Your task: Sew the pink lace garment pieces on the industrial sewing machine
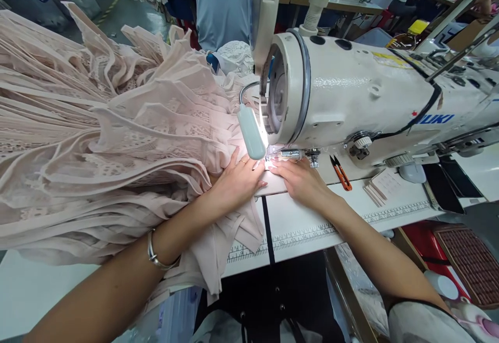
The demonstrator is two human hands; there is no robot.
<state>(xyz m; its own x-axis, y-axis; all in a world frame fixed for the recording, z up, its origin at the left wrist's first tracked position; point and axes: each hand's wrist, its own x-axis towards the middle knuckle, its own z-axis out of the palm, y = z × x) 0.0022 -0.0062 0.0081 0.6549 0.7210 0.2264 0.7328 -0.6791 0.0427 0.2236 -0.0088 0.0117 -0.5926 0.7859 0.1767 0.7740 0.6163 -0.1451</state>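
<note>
A heap of pale pink lace garments (156, 119) lies at the left, and part of its cloth runs under the sewing machine (343, 83). My left hand (241, 179) rests on this cloth just left of the needle area, fingers spread. Opposite it, my right hand (302, 182) lies with fingers stretched toward the needle, its fingertips close to the cloth edge. A small lit lamp (251, 132) hangs over the stitching spot and hides part of it. The presser foot and needle are hard to make out between my fingertips.
Orange thread snips (341, 173) lie right of my right hand, near a stack of small cards (382, 184) and a dark phone (444, 187). A printed ruler strip (304, 236) follows the table's front edge. A person in blue (222, 8) is behind the machine.
</note>
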